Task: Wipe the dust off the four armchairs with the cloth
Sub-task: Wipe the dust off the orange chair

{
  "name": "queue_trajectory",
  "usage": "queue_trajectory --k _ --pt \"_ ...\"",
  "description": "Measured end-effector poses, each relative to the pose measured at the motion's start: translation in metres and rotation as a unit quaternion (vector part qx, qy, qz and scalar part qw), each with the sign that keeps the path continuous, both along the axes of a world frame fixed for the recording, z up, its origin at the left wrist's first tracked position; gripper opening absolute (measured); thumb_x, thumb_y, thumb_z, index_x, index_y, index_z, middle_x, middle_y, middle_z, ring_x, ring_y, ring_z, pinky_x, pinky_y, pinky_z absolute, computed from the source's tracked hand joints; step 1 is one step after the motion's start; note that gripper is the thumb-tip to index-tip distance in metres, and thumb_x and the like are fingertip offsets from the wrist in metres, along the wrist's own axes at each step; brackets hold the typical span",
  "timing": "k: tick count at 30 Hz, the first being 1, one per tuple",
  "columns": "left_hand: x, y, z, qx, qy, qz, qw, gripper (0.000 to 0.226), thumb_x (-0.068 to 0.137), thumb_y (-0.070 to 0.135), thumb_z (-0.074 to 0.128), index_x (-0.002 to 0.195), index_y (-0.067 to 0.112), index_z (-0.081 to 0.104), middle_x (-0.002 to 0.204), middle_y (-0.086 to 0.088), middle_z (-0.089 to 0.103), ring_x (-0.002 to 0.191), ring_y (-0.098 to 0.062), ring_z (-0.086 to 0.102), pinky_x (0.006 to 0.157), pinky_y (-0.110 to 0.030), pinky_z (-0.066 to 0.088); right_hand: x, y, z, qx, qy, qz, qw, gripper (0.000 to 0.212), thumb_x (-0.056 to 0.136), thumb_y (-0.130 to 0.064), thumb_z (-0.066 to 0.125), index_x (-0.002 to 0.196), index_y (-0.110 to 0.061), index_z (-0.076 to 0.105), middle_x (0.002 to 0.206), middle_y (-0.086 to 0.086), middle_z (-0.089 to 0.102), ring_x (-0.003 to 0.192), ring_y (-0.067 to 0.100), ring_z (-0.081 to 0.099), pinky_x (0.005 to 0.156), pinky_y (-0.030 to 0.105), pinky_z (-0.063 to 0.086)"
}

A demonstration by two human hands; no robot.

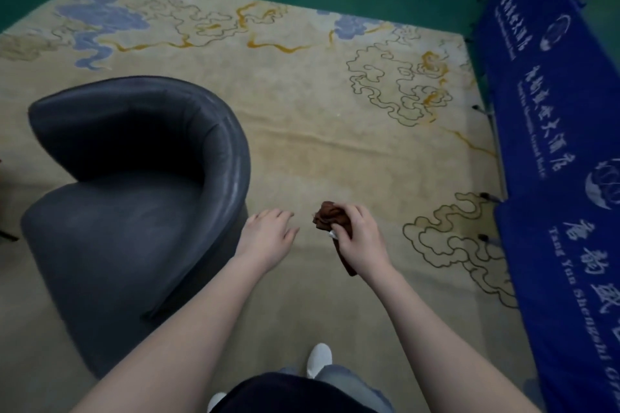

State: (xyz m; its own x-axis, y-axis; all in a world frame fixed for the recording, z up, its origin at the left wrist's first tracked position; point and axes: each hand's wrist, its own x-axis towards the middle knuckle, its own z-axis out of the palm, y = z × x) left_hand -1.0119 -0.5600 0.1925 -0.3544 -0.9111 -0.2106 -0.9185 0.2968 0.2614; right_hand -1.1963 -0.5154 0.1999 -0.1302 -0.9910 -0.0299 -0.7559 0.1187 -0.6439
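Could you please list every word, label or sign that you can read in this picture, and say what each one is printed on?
"Tang Yun Shengshi G...": white letters on the near blue banner, cut off by the frame edge.
"唐韵盛": large white characters beside that line, same banner.
Far blue banner: white characters and a small Latin line, too blurred to read.
Armchair, cloth, carpet: no text.

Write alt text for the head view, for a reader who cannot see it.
The right hand grips a bunched brown cloth above a patterned beige rug, while the left hand is open beside a dark grey armchair. Blue printed banners stand at right.
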Motion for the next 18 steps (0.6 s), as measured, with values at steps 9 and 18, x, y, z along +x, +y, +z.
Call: queue_trajectory --k 9,18 --pt "-0.078 -0.046 0.005 0.004 -0.025 -0.008 1.0 0.043 0.104 0.041 0.039 0.141 0.021 0.047 0.136 -0.001 0.058 0.13 -0.021 0.047 0.105 -0.031 0.029 -0.08 -0.05 -0.005 -0.004 -0.013 -0.014 1.0 0.038 0.089 -0.011 0.063 0.127 -0.015 0.06 0.12 0.008 0.057 0.117 0.031 0.052 0.098 0.04 0.043" --pt "-0.113 -0.137 -0.001 0.027 -0.03 -0.012 0.999 0.044 0.104 0.041 0.037 0.142 0.02 0.046 0.139 -0.002 0.055 0.132 -0.021 0.044 0.104 -0.029 0.028 -0.113 -0.139 -0.01 -0.01 -0.017 -0.016 1.0 0.037 0.088 -0.008 0.063 0.125 -0.013 0.061 0.12 0.01 0.058 0.116 0.033 0.053 0.099 0.041 0.043"
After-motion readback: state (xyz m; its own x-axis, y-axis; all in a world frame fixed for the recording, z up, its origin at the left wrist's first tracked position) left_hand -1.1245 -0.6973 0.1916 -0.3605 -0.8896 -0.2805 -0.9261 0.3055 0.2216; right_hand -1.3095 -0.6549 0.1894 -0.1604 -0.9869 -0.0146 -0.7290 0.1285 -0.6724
